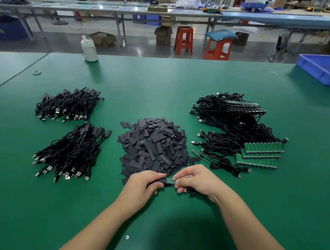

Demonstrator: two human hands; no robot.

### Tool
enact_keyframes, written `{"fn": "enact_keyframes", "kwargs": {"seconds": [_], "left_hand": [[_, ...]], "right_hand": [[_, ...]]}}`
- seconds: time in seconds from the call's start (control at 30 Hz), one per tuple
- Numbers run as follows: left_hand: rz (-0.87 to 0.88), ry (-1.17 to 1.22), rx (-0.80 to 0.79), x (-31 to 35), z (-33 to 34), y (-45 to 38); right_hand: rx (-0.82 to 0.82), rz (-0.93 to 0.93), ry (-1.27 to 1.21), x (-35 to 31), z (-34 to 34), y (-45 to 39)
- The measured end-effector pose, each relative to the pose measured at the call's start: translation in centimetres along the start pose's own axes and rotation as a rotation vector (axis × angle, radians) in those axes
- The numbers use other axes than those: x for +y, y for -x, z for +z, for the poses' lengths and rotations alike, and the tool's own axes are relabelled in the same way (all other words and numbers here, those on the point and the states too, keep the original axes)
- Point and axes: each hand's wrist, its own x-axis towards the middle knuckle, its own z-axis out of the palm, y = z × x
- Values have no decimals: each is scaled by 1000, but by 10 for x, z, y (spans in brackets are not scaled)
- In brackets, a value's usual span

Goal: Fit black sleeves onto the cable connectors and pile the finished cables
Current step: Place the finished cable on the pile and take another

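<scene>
My left hand [143, 184] pinches a black sleeve [161, 181] just in front of the heap of loose black sleeves [153, 143]. My right hand [193, 179] pinches the small green connector board [171, 180] of a cable, its tip at the sleeve's mouth. The cable's black wire curls under my right palm. Two piles of sleeved cables lie at the left, one far [69, 103] and one near [70, 151]. Bare cables with green boards [259, 155] are stacked at the right.
The green table [163, 81] holds a white bottle [89, 48] at the far left and a blue tray [324, 67] at the far right edge. Red stools and long benches stand beyond the table.
</scene>
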Motion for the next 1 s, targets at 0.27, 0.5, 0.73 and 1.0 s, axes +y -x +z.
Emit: {"fn": "enact_keyframes", "kwargs": {"seconds": [0.27, 0.5, 0.73, 1.0], "left_hand": [[161, -160, -17, 1, -3, -3], [71, -61, -54, 9, 0, -2], [108, -184, -26, 7, 5, -6], [139, -92, 118, 12, 8, -4]], "right_hand": [[-5, -10, -26, 6, 0, -3], [-24, -42, -38, 5, 5, -4], [-30, -52, -54, 6, 8, -4], [-33, -94, 126, 4, 6, -5]]}}
